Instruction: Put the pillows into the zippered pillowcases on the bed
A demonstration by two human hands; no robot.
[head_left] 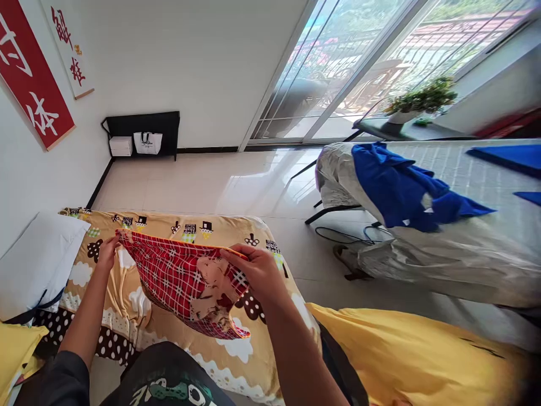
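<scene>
"So, in the head view, what are the person's hands doing?"

"Both grip a red checked cloth (173,270) at eight o'clock, held up over a patterned bed cover (156,324). The left hand (109,252), just below nine, pinches its far-left corner; the right hand (257,268), at about six, clasps the other end of its yellow-edged top, thumb along the hem. Some of the right fingers are tucked out of sight."

"Any writing?"

"Plenty toward ten. A red scroll (44,90) bears white Chinese characters: the lower reads 体, the upper is cut by the frame. The white scroll (70,53) beside it shows 解难 in red. Below them, a white bag (147,145) carries dark lettering too small to read."

"And on the bed cover?"

"Small dark print, upside down, which cannot be made out for certain. The cloth's pinkish picture is also unclear, being creased."

"What else is hard to see?"

"The dark clothing (169,361) near seven has a printed design, cut off below. At four, a yellow fabric (401,349) runs into a blurred corner."
</scene>
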